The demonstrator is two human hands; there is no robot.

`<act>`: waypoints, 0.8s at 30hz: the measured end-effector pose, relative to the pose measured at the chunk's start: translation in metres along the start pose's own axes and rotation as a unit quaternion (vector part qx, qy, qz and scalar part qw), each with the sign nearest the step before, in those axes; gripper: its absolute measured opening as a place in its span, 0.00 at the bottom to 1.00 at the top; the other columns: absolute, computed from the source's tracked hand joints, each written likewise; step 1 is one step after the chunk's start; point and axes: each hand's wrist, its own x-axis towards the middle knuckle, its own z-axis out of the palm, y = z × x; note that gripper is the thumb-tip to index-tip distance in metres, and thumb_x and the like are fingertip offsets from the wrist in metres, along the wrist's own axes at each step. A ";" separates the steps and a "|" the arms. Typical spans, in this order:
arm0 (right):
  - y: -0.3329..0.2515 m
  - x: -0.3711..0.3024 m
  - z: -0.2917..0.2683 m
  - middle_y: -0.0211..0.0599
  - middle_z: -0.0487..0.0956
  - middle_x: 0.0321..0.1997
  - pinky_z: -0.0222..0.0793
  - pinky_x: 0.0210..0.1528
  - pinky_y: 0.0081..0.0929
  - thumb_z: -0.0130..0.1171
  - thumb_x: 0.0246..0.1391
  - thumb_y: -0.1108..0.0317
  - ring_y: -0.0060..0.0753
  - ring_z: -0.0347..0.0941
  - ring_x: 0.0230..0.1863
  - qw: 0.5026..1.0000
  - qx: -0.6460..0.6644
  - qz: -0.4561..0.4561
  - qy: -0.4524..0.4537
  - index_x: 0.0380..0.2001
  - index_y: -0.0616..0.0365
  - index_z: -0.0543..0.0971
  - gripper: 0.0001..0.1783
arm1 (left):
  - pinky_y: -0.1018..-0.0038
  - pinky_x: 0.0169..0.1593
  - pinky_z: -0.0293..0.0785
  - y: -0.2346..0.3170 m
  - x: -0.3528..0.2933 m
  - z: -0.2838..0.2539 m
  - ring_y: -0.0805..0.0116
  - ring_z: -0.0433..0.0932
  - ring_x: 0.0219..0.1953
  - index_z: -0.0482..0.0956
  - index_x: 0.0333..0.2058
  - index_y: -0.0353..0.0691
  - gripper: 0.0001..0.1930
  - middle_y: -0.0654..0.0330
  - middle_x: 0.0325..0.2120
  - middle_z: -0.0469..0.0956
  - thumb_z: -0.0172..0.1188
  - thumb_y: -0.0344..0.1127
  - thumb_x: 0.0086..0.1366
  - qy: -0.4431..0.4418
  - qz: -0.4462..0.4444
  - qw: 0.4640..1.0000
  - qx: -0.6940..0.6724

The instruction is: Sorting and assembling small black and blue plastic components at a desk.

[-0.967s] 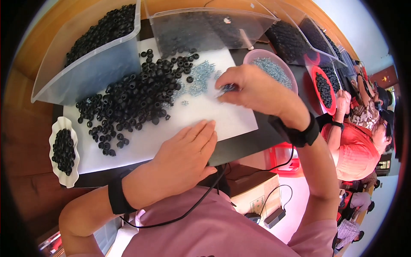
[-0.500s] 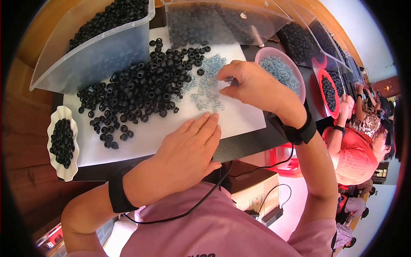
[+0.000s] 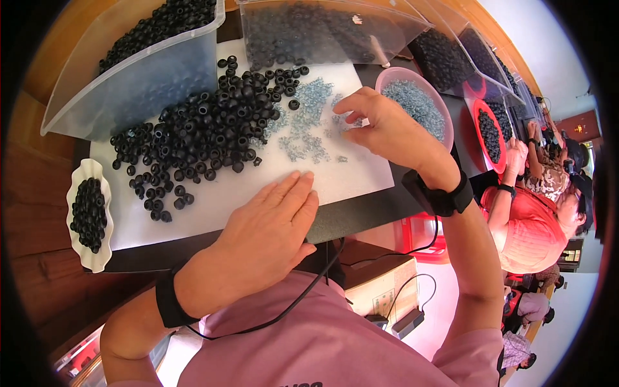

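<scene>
My left hand (image 3: 267, 229) lies flat at the near edge of a white sheet (image 3: 225, 209), its fingers stretched out. My right hand (image 3: 390, 126) hovers at the right of the sheet with thumb and fingers apart, nothing visibly gripped. Beneath its fingertips lie some of the tiny, shiny, pale blue-grey pieces (image 3: 309, 103), which are loosely scattered; what exactly they are is too small to tell. To their left spreads a heap of black, round, hollow parts (image 3: 216, 132), each with a hole.
Clear plastic bins (image 3: 155, 84) of black parts line the far side. A pink bowl (image 3: 385, 76) of pale pieces stands at right, beyond it a red tray (image 3: 478, 129). A white wavy dish (image 3: 103, 248) holds black parts at left. Another person (image 3: 535, 226) sits at right.
My right hand has opened its fingers, and a few pale pieces now lie loose below them. The view has shifted slightly; my left hand stays flat on the sheet.
</scene>
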 end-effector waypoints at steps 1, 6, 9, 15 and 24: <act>-0.002 -0.002 0.000 0.43 0.74 0.49 0.74 0.46 0.31 0.62 0.50 0.76 0.38 0.76 0.49 1.000 0.027 -0.006 0.013 0.48 0.61 0.78 0.19 | 0.59 0.64 0.64 0.000 -0.001 0.000 0.46 0.62 0.65 0.68 0.56 0.27 0.35 0.43 0.62 0.63 0.70 0.36 0.52 0.001 0.000 1.000 0.001; 0.009 -0.006 0.001 0.42 0.76 0.51 0.74 0.44 0.29 0.61 0.51 0.78 0.37 0.77 0.48 0.993 0.009 -0.096 0.071 0.48 0.63 0.77 0.18 | 0.59 0.62 0.66 0.004 -0.005 -0.002 0.46 0.63 0.64 0.69 0.55 0.28 0.33 0.46 0.62 0.64 0.70 0.36 0.53 0.000 -0.008 1.000 -0.006; 0.003 -0.015 0.001 0.42 0.78 0.48 0.74 0.43 0.27 0.60 0.51 0.78 0.37 0.77 0.46 0.993 0.012 -0.078 0.087 0.46 0.65 0.77 0.17 | 0.60 0.61 0.67 0.003 -0.011 -0.003 0.47 0.64 0.64 0.69 0.55 0.29 0.32 0.46 0.62 0.65 0.69 0.36 0.53 0.006 -0.009 1.000 -0.002; 0.009 -0.038 0.008 0.46 0.79 0.36 0.72 0.37 0.30 0.62 0.50 0.76 0.41 0.78 0.35 0.993 -0.010 -0.022 0.115 0.41 0.67 0.78 0.13 | 0.60 0.60 0.70 0.006 -0.026 -0.001 0.47 0.69 0.61 0.73 0.51 0.29 0.28 0.46 0.58 0.70 0.69 0.36 0.53 0.037 -0.008 0.999 -0.024; -0.020 -0.055 0.018 0.51 0.77 0.32 0.71 0.33 0.38 0.63 0.49 0.74 0.49 0.76 0.31 0.993 0.002 0.022 0.117 0.37 0.67 0.77 0.12 | 0.64 0.53 0.76 0.003 -0.052 -0.003 0.51 0.75 0.56 0.79 0.44 0.34 0.17 0.51 0.50 0.78 0.67 0.34 0.57 0.086 0.004 0.995 -0.045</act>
